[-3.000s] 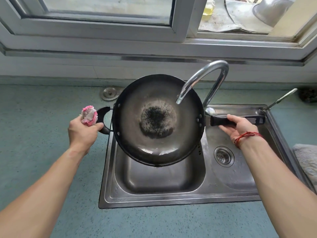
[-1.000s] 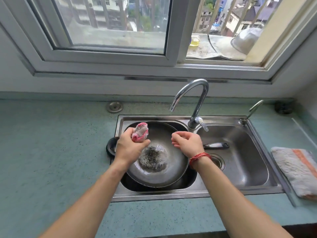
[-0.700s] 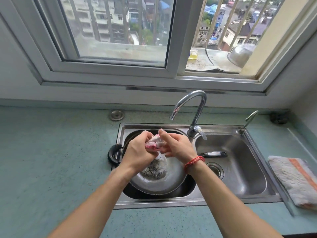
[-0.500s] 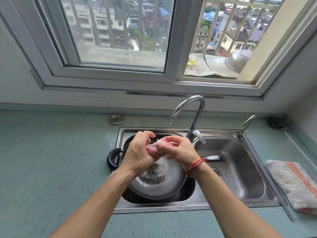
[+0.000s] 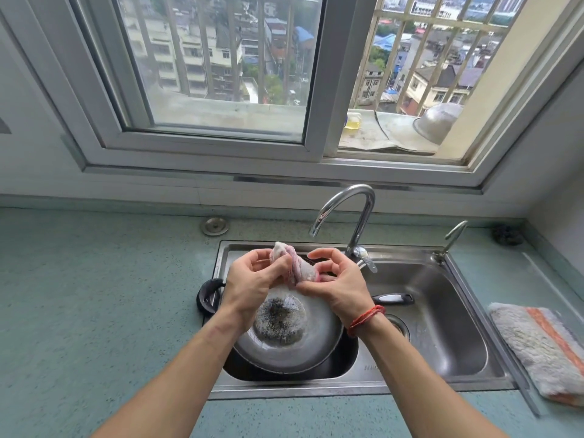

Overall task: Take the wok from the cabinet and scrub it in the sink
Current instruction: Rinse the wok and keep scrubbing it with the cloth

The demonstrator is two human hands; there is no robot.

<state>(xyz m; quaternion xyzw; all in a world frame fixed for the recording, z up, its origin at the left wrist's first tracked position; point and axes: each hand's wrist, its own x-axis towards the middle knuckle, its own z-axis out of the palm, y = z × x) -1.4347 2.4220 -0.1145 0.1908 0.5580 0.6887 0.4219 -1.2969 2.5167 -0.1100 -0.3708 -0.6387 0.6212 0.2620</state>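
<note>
The dark wok (image 5: 284, 339) lies in the left basin of the steel double sink (image 5: 373, 379), with a blackened patch in its middle. Its long handle (image 5: 393, 298) reaches over the divider toward the right basin, and its small loop handle (image 5: 207, 295) rests on the sink's left rim. Above the wok, my left hand (image 5: 252, 281) and my right hand (image 5: 338, 284) both grip a pink and white scrubbing cloth (image 5: 295, 267), stretched between them.
A curved chrome faucet (image 5: 350, 213) stands behind the sink, its spout just above my hands. A small second tap (image 5: 450, 238) is at the back right. A folded grey and orange towel (image 5: 543, 346) lies on the green counter (image 5: 94, 311) to the right. The window sill is beyond.
The wok went from being held up under the faucet to lying in the left basin. My right hand let go of its handle and joined my left hand on the cloth, which is now pulled apart.
</note>
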